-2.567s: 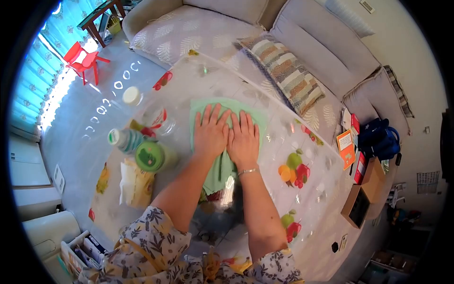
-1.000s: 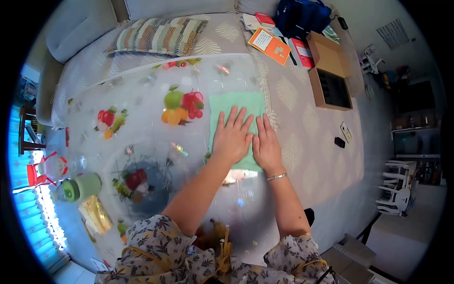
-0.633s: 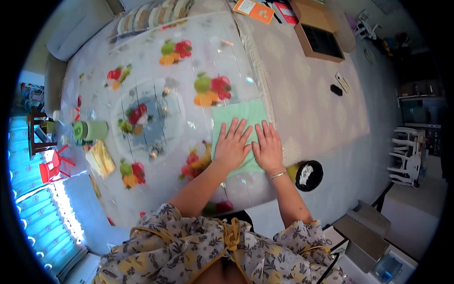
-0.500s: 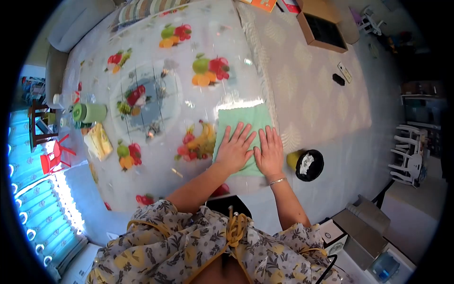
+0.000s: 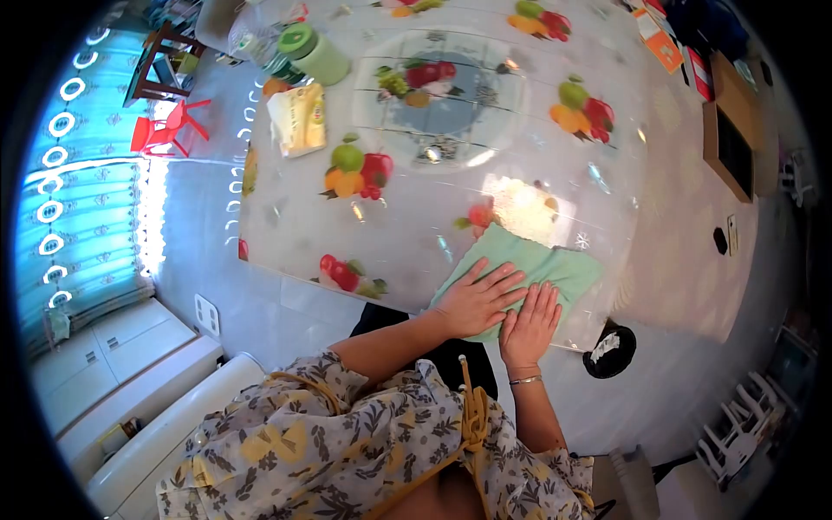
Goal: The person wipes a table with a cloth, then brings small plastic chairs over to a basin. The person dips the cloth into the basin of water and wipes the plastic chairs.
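A light green cloth [image 5: 563,264] lies spread on the near edge of a table [image 5: 416,217] covered with a clear, fruit-printed sheet. My left hand [image 5: 482,299] rests palm down on the cloth, its fingers stretched out. Beside it my right hand [image 5: 532,322], with a bracelet at the wrist, also presses flat on the cloth, fingers extended. The two hands touch or nearly touch. Part of the cloth hangs near the table's edge below them.
At the table's far left stand a green-lidded container [image 5: 316,54], clear bottles [image 5: 251,39] and a yellow tissue pack [image 5: 297,120]. A black bin [image 5: 610,351] is on the floor at the near right. An open cardboard box [image 5: 730,152] sits at the right; a red chair [image 5: 169,128] stands left.
Both hands and the cloth have moved toward the near edge of the table. The cloth has turned and creased, and the view has swung left.
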`<state>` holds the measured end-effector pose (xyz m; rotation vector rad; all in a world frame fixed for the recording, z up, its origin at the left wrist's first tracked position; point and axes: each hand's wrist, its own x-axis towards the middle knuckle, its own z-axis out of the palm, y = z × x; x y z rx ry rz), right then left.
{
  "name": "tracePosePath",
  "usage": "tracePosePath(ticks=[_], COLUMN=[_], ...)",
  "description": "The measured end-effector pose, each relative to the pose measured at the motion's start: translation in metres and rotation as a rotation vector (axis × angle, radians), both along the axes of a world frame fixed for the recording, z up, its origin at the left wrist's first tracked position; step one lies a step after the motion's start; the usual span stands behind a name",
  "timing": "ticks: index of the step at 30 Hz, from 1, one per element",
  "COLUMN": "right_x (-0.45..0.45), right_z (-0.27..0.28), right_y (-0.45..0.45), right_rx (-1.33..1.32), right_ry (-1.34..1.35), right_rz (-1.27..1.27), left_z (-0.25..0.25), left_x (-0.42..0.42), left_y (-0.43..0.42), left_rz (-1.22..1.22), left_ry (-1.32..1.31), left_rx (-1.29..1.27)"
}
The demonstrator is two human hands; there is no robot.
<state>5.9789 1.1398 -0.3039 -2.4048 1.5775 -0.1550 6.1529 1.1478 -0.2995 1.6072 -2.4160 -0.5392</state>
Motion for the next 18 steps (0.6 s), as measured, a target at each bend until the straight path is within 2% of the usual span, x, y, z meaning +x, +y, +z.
tracePosePath(ticks=[3,18], right_x=[0.043,0.367], right_z=[-0.002,0.004], right_y=[0.007,0.081], right_rx=[-0.011,0.063], right_ry=[-0.005,-0.130], right_rz=[0.068,0.529], left_z=[-0.004,0.004], left_x=[0.050,0.366], left_y=[0.014,0.159], left_rz=[0.040,0.412], left_ry=[0.064,-0.053], left_rx=[0.028,-0.006])
